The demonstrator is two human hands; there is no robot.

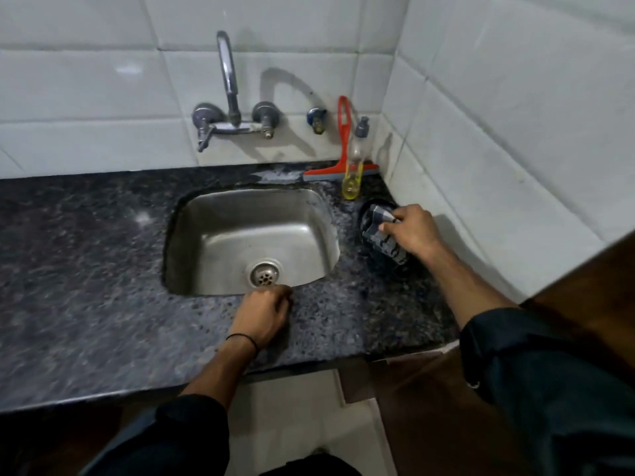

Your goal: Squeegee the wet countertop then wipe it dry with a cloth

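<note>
**Cloth in hand, squeegee parked: the drying step is starting**

The counter (86, 255) is lying dark and speckled around the sink (254, 242), which serves as the landmark here. Behind the sink's right corner the squeegee (340, 166) is leaning against the wall tiles, blade down on the counter, with nobody touching it. That suggests the squeegee pass is over and the wipe-dry step is in hand. A pale wet film is showing behind the sink, beside the blade.

Just right of the sink, the right hand (414, 231) is reaching forward with the arm stretched across the counter, fingers curling down and pinching a bunched checked cloth (385, 235) that is resting on the stone. In front of the sink's near rim, the left hand (264, 312) is sitting as a loose fist, knuckles on the counter, holding nothing and bracing the body.

The next move is probably calling for spreading the cloth flat under the palm and sweeping it over the counter, pressing firmly. A soap bottle (352, 182) is standing right of the sink's back corner, and the wipe will need to go round it.
</note>
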